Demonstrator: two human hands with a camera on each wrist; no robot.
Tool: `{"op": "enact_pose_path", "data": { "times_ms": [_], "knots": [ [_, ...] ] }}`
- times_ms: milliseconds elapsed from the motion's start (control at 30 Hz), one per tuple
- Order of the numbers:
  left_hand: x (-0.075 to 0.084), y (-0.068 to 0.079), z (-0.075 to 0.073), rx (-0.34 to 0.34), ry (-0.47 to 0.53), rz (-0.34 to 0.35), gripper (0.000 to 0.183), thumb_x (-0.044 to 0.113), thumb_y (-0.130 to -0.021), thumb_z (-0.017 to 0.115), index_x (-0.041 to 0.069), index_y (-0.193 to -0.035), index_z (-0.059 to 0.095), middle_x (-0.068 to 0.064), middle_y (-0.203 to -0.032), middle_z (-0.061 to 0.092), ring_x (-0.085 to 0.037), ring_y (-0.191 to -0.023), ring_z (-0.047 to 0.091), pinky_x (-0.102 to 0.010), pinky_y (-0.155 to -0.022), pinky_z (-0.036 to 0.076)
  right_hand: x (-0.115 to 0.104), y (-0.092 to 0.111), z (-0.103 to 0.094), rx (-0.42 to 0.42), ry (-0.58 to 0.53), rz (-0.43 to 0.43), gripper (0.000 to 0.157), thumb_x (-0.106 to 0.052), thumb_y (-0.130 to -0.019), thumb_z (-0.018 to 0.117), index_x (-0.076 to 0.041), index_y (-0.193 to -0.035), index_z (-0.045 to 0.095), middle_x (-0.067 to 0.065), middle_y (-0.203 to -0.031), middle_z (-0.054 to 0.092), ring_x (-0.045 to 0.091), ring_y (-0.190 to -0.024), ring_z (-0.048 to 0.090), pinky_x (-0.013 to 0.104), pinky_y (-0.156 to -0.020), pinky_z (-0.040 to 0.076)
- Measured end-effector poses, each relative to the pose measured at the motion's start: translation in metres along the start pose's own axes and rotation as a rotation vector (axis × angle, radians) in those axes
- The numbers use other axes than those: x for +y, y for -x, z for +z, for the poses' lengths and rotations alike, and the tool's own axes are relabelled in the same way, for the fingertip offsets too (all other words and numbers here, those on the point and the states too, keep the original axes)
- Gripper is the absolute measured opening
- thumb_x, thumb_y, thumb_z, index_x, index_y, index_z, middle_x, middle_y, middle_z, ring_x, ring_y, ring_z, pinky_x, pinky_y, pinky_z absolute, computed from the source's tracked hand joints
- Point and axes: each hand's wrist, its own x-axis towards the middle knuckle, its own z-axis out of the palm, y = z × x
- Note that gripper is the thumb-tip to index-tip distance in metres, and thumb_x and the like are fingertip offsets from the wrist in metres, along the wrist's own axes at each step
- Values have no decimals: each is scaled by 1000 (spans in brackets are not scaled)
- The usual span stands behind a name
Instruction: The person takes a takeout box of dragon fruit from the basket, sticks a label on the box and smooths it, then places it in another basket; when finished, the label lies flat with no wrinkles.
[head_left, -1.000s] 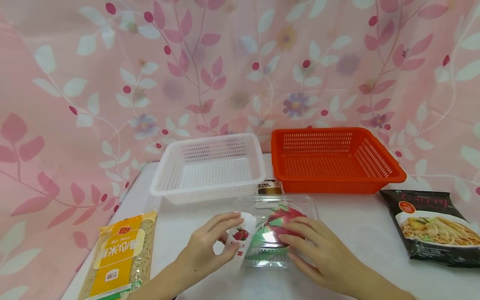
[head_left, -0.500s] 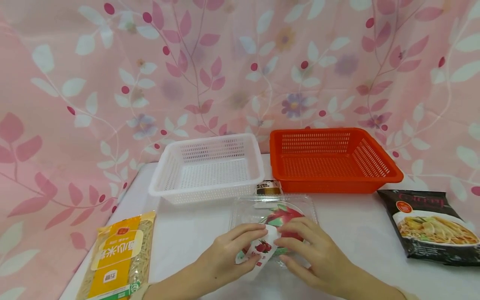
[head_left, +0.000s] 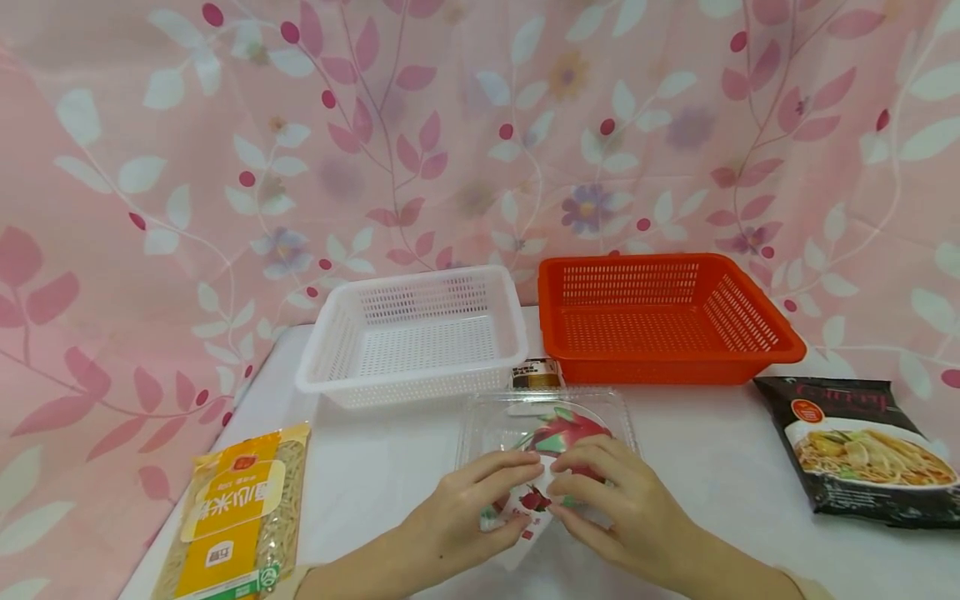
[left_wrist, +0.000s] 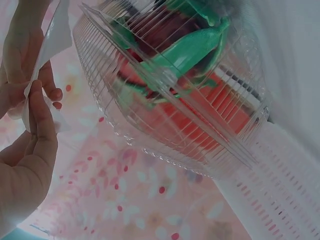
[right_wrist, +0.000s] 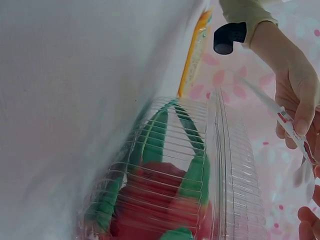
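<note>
A white label with a red dragon fruit picture is held up over the front of a clear plastic clamshell box. My left hand pinches the label between thumb and fingers at its left side. Curled in from the other side, my right hand has its fingertips on the label's right edge and appears to pinch it. Inside the box lies a red dragon fruit with green scales, seen through the plastic, its near part hidden by my hands. The left wrist view shows the label edge-on, beside the box.
Behind the box stand a white basket and a red basket. A small brown-and-white packet lies between them and the box. A yellow noodle pack is at left, a black noodle bag at right.
My left hand has moved right with the label, bringing it in front of the box to my right hand. My right fingertips have come onto the label's edge from over the box.
</note>
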Motion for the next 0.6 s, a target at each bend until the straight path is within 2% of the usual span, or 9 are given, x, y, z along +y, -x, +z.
{"op": "enact_pose_path", "data": {
  "times_ms": [200, 400, 600],
  "knots": [
    [-1, 0, 3, -17, 13, -22, 58, -3, -66, 76, -1, -120, 56, -12, -122, 53, -1, -65, 48, -3, -62, 41, 1, 0, 2, 8, -10, -25, 19, -19, -92, 55, -11, -77, 64, 5, -88, 60, 20, -80, 55, 26, -71, 46],
    [-2, -2, 5, -18, 57, 29, 68, -5, -65, 75, -3, -127, 47, -14, -126, 50, -3, -66, 48, -3, -63, 41, 2, 0, 4, 14, 2, -30, 20, -16, -92, 52, -9, -77, 61, 3, -87, 59, 19, -79, 55, 25, -73, 46],
    [-2, -1, 7, -32, 98, 27, 72, -3, -67, 74, -3, -131, 41, -8, -117, 58, -2, -65, 50, -4, -62, 41, 5, 4, 6, 8, 6, 1, 20, -16, -92, 51, -9, -76, 60, -1, -82, 58, 17, -78, 54, 24, -71, 44]
  ]
}}
